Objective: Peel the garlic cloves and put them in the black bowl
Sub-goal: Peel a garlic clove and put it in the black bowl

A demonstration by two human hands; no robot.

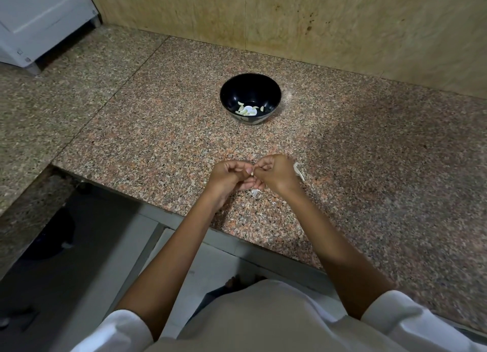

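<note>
A home kitchen.
Speckled granite counter [158, 130] against a tan stone wall [290, 17], a white appliance [34, 19] in the corner, garlic skins [299, 171] lying about.

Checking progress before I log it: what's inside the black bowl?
The black bowl holds a few pale peeled garlic cloves on its bottom, beside a bright white spot, likely glare. Its near inner wall is hidden by the rim, so no exact count.
</note>
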